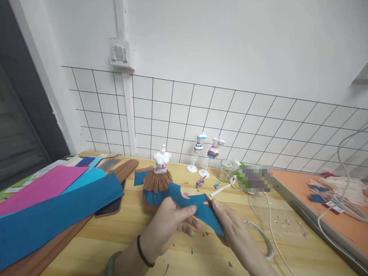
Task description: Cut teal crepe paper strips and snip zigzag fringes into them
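My left hand (172, 220) pinches a curved piece of blue cloth (186, 200) between thumb and fingers, above the table. My right hand (230, 224) is closed around small dark scissors (208, 201), mostly hidden by its fingers; the blades meet the cloth's edge. Part of the blue cloth hangs down beside the right hand's fingers. Just behind my left hand stands a white mini dress form (162, 158) wearing a ruffled brown and blue skirt (157, 182). Small brown and blue scraps lie on the table around my hands.
Blue (57, 214), pink and brown sheets of cloth are piled at left, partly over a phone (110, 208). Two smaller dress forms (213, 151) stand behind, beside a glass jar (228, 170). A tape roll (267, 241) and a white cable (271, 226) lie at right.
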Demonstrator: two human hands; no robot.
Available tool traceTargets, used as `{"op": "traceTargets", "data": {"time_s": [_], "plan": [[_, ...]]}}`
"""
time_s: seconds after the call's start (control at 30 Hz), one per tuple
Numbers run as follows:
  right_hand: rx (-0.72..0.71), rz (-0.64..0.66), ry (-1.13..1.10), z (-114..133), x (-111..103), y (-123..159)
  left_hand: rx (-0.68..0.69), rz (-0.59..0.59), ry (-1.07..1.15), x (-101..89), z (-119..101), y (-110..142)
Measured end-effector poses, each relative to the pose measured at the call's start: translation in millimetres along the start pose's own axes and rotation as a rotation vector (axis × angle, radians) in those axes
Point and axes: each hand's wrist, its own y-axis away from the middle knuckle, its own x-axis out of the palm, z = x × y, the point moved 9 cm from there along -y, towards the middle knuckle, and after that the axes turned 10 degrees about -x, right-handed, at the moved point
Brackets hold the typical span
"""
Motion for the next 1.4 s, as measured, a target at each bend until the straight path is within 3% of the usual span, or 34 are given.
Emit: {"op": "traceTargets", "data": {"time_s": [0.17,0.3,0.47,0.63,0.93,1.23,1.4], "plan": [[0.132,0.057,-0.05,-18,1,1,-0.018,0.013,-0.106,1.3,-3,1],[0.047,0.172,-0.039,-16,11,-1,0.021,-0.009,-0.167,-2.2,-6,-2],[-0.075,0.103,0.039,-1,10,-2,0.053,-0.054,-0.082,-10.6,-9,-3],[-0.084,0.12,0.098,-4,12,-2,0.019,0.024,-0.008,-1.9,-10,1],[-0.108,0.091,0.166,-3,5,-2,0.048,-0.086,-0.054,-13.5,-9,-5],[0.02,0.041,-0.019,-7,0,-2,0.059,-0.068,-0.104,-10.4,-8,-5],[-0.005,0.152,-0.053,-2,9,4,0.108,-0.061,-0.151,-6.6,-17,1]]}}
